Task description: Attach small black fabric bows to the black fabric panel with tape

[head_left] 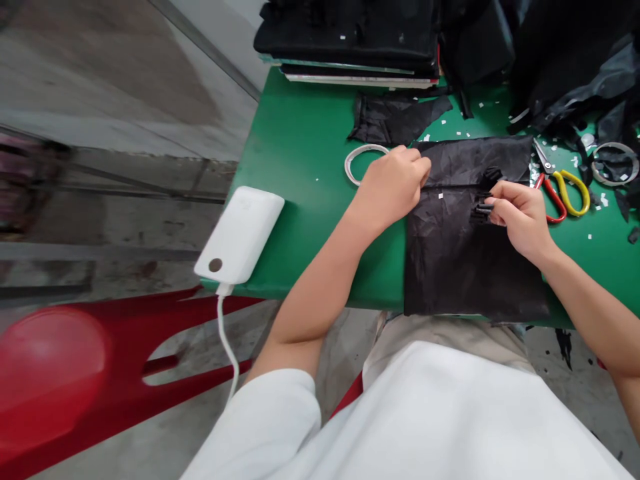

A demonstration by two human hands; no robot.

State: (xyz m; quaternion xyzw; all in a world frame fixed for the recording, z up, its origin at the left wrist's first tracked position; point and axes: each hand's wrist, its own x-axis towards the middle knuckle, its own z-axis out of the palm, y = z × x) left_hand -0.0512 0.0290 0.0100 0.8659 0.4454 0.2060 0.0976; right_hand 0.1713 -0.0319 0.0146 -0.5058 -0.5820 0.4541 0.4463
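A sheet of black fabric (465, 267) lies in front of me on the green table (310, 140), with a fold line running across its upper part. My left hand (393, 183) is closed at the left end of that fold, its fingertips on the fabric's edge. Between the thumb and fingers of my right hand (523, 217) is a small bunch of gathered black fabric (483, 210), pinched above the sheet. Whether the bunch is joined to the sheet, I cannot tell. A pair of scissors (563, 190) with red and yellow handles lies just beyond my right hand.
A roll of white tape (356, 163) sits by my left hand; another tape ring (615, 163) is far right. Stacked black fabric (345, 40) and scraps (395, 117) lie behind. A white power bank (240, 233) with a cable rests near the left edge, beside a red chair (100, 373).
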